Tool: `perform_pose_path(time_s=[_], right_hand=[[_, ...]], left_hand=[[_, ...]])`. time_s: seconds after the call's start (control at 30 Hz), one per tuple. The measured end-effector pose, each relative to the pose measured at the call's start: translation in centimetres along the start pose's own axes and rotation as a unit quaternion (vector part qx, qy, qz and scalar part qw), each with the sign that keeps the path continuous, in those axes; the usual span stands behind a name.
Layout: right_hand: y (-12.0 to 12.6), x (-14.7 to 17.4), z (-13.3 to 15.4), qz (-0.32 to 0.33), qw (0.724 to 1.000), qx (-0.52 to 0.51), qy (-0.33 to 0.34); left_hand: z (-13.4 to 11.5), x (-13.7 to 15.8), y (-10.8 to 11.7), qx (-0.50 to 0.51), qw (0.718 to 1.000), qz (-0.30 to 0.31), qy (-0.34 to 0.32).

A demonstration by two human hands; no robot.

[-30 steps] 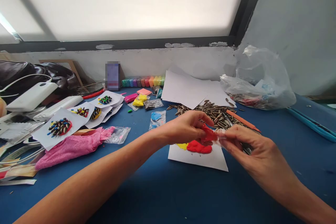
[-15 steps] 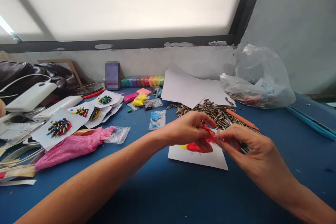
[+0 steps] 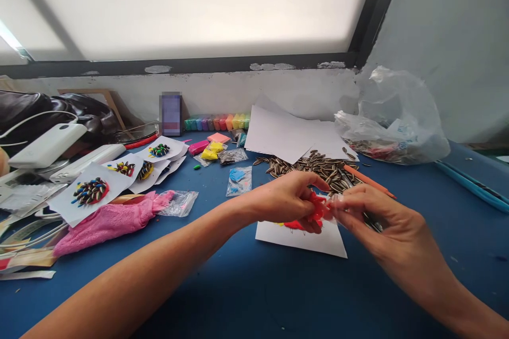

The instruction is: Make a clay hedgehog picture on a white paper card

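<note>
A small clear plastic bag with red clay [image 3: 319, 207] is between my two hands, above a white paper sheet [image 3: 300, 245]. My left hand [image 3: 296, 197] is closed on the red part, its thumb and fingers around it. At the bag's right end, my right hand [image 3: 376, 217] pinches the clear plastic between thumb and fingers. Under my hands the sheet bears a red clay shape [image 3: 296, 224] with a little yellow at its left and drawn legs below; my left hand hides its upper part. Just behind lies a pile of striped sunflower seeds [image 3: 286, 167].
An orange pencil-like stick [image 3: 368, 181] lies by the seeds. Behind are blank sheets [image 3: 286, 132] and a plastic bag [image 3: 401, 132]. Small bags of blue clay [image 3: 239, 180] and yellow clay [image 3: 212, 150], a pink cloth [image 3: 107, 226] and finished seed-and-clay cards [image 3: 113, 183] are to the left.
More of the red clay bag shows between my hands, and my right hand has shifted slightly to the right. The things on the table stay as they were.
</note>
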State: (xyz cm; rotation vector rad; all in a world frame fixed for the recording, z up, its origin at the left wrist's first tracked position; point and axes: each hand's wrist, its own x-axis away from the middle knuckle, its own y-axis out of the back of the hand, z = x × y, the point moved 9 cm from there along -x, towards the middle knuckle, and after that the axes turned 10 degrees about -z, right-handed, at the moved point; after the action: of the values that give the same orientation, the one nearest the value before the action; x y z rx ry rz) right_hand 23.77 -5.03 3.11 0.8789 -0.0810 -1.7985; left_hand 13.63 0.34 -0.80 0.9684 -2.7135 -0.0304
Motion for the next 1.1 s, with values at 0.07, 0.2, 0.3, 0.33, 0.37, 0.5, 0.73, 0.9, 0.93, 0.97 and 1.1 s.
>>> perform_pose_path(time_s=[0.07, 0.2, 0.3, 0.33, 0.37, 0.5, 0.73, 0.9, 0.93, 0.97, 1.1], right_hand=[[0.4, -0.2, -0.6, -0.023, 0.998, -0.043, -0.032], [0.8, -0.6, -2.5, -0.040, 0.988, -0.078, -0.124], [0.7, -0.8, -3.6, -0.023, 0.979, -0.080, -0.187], [0.6, -0.7, -3.8, -0.012, 0.975, -0.084, -0.207], [0.4, -0.6, -4.0, -0.003, 0.971, -0.088, -0.223], [-0.2, -0.2, -3.8, 0.023, 0.967, -0.080, -0.240], [-1.1, 0.0, -3.2, 0.039, 0.984, 0.003, -0.174], [-1.7, 0.3, -2.8, 0.068, 0.990, 0.054, -0.110], [-1.8, 0.4, -2.7, 0.076, 0.990, 0.051, -0.103], [-2.0, 0.4, -2.5, 0.083, 0.991, 0.046, -0.096], [-2.1, 0.3, -1.3, 0.082, 0.995, 0.026, -0.057]], left_hand=[[0.0, -0.1, 0.3, -0.004, 1.000, 0.003, -0.002], [-0.7, -0.5, 2.5, -0.030, 0.999, -0.041, -0.019], [-0.9, -0.9, 5.3, -0.040, 0.992, -0.119, -0.029], [-0.8, -1.0, 5.9, -0.036, 0.991, -0.128, -0.032], [-0.7, -1.1, 6.4, -0.028, 0.990, -0.133, -0.035], [-0.2, -1.4, 8.6, -0.070, 0.979, -0.182, -0.064], [1.6, -1.7, 9.3, -0.259, 0.950, -0.168, -0.030], [1.9, -1.5, 8.7, -0.301, 0.949, -0.093, -0.018], [1.8, -1.4, 8.6, -0.301, 0.950, -0.078, -0.021], [1.6, -1.2, 8.5, -0.301, 0.952, -0.058, -0.025], [0.8, -0.2, 7.2, -0.322, 0.946, 0.032, -0.031]])
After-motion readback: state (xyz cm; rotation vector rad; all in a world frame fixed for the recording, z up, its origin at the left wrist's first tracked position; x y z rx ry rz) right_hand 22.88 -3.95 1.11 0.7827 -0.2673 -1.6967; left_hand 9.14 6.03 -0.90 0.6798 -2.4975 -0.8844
